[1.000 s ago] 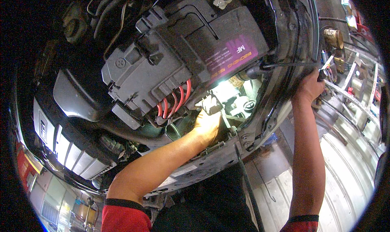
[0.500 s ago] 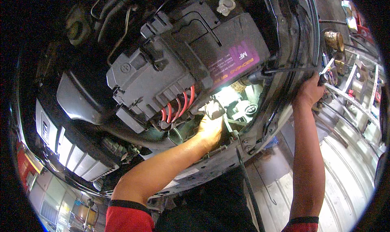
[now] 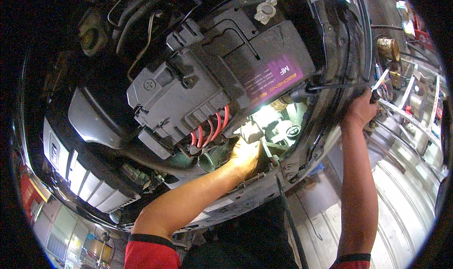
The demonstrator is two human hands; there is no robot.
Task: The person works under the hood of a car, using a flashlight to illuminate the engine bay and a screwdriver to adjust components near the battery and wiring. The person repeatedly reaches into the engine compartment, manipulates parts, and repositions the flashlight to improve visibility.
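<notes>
The left hand point(image 3: 245, 152) is half curled, left forearm point(image 3: 198, 190) slanting toward two o'clock, the pale cap point(image 3: 291, 131) at that hand's two o'clock; the right hand point(image 3: 360, 110) curls beside the car's edge point(image 3: 329, 109), right forearm point(image 3: 358, 184) pointing to twelve. I cannot tell whether either grips anything.

The box cover point(image 3: 177, 92) is matt grey plastic; the red cables point(image 3: 218, 122), smooth and glossy; the terminal clamp point(image 3: 265, 13), dull metal; the round cap point(image 3: 293, 131), smooth plastic; the sleeve point(image 3: 151, 255), matt cloth.

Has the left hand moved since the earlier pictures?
No, not noticeably: against the red cables, the left hand keeps its place to their lower right.
</notes>
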